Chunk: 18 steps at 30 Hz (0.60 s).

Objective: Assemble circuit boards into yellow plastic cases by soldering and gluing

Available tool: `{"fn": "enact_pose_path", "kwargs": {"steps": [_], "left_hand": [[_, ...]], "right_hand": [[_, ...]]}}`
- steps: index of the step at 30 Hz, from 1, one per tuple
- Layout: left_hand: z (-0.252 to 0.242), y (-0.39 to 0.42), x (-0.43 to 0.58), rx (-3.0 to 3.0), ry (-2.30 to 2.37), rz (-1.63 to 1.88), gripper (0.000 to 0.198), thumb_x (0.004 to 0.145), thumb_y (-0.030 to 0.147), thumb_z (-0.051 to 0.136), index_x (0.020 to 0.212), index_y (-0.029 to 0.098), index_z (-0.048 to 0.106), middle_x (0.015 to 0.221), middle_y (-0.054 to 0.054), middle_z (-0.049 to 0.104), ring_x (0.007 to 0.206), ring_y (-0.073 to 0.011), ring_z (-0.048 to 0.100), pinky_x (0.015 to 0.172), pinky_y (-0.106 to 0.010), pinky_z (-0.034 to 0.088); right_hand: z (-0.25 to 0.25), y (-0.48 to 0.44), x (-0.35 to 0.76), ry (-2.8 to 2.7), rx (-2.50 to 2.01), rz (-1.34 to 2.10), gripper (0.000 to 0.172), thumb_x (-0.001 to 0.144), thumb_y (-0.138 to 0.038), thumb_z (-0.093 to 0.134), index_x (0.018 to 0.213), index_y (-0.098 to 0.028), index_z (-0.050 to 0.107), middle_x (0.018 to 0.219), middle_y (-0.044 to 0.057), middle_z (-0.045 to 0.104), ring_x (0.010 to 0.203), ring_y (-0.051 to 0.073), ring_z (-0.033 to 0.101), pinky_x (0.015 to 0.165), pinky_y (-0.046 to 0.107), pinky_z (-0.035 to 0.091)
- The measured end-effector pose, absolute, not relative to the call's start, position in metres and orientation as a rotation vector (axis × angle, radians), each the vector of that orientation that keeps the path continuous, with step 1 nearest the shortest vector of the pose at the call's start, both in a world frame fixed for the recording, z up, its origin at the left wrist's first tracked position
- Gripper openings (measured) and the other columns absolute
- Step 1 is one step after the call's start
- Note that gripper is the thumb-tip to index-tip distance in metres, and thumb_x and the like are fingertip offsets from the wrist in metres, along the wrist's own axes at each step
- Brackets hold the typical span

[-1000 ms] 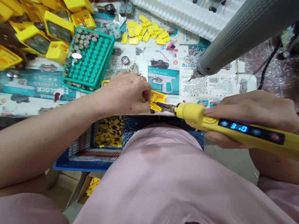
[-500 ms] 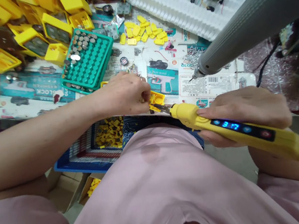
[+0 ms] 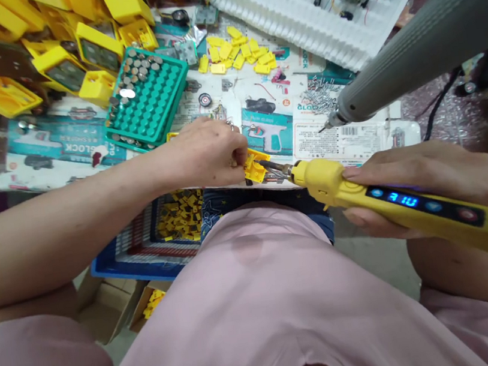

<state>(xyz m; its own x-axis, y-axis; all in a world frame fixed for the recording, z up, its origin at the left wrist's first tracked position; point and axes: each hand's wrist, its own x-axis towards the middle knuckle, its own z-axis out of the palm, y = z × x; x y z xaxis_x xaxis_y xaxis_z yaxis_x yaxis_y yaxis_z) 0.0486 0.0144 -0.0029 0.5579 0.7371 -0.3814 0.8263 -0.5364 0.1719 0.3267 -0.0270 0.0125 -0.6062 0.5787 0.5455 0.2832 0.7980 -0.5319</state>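
My left hand is closed in a pinch on a small yellow plastic part at the near edge of the table. My right hand is wrapped round a yellow soldering iron with a blue lit display. The iron's dark tip touches the right side of the yellow part. Both hands sit above my lap, which is covered in pink cloth.
A green tray holding round button cells lies behind my left hand. Loose yellow parts lie farther back, yellow housings at the far left. A grey ribbed hose reaches in from the right. A blue bin of yellow pieces sits under the table edge.
The soldering iron has shifted a little to the right and its display reading has changed. My left hand stays pinched on the yellow part, which is now tilted slightly.
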Motion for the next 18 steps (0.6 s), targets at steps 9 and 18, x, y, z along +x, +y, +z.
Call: {"fn": "enact_pose_path", "kwargs": {"steps": [9, 18], "left_hand": [[-0.006, 0.014, 0.046, 2.466, 1.258, -0.297, 0.018, 0.074, 0.036, 0.059, 0.077, 0.023, 0.072, 0.065, 0.002, 0.068, 0.075, -0.0179, 0.067, 0.082, -0.029, 0.048], [-0.006, 0.004, 0.028, 2.461, 1.284, -0.087, 0.026, 0.086, 0.031, 0.046, 0.084, 0.022, 0.071, 0.069, 0.002, 0.071, 0.067, -0.0126, 0.062, 0.112, -0.046, 0.038]], "right_hand": [[0.021, -0.024, 0.326, -2.347, -0.583, 0.459, 0.032, 0.079, -0.023, 0.079, 0.107, -0.016, 0.065, 0.065, 0.003, 0.072, 0.057, 0.016, 0.071, 0.050, 0.022, 0.056], [0.016, -0.032, 0.324, -2.231, -0.730, 0.411, 0.022, 0.079, -0.029, 0.077, 0.096, -0.020, 0.067, 0.060, -0.002, 0.069, 0.052, 0.014, 0.069, 0.044, 0.022, 0.053]]}}
